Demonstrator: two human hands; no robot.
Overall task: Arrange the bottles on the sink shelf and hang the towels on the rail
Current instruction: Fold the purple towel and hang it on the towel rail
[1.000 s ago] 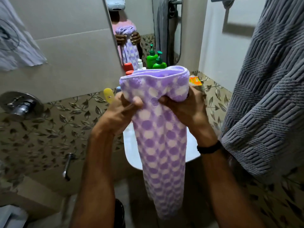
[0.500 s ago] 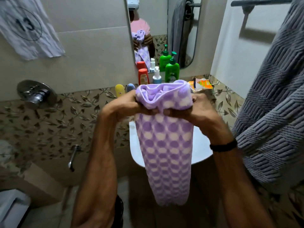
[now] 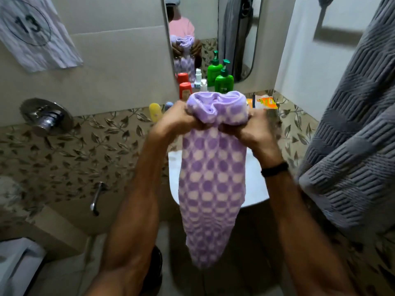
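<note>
A purple and white checked towel (image 3: 210, 178) hangs bunched in front of me, over the white sink (image 3: 256, 189). My left hand (image 3: 179, 119) grips its gathered top from the left and my right hand (image 3: 254, 127) grips it from the right. Behind the towel, on the sink shelf, stand a green pump bottle (image 3: 223, 81), a red-capped bottle (image 3: 185, 90), a small white bottle (image 3: 203, 84) and a yellow bottle (image 3: 155, 112). A grey ribbed towel (image 3: 354, 135) hangs at the right. The rail's bracket (image 3: 326, 0) shows at the top right.
A mirror (image 3: 213, 39) above the shelf reflects me and the bottles. An orange packet (image 3: 266, 102) lies on the shelf's right end. A chrome shower valve (image 3: 46, 117) and a tap (image 3: 96, 198) sit on the left wall. A numbered cloth (image 3: 34, 33) hangs top left.
My hands have gathered the towel's top edge into a tighter bunch, and the view has shifted so more of the shelf's bottles show behind it.
</note>
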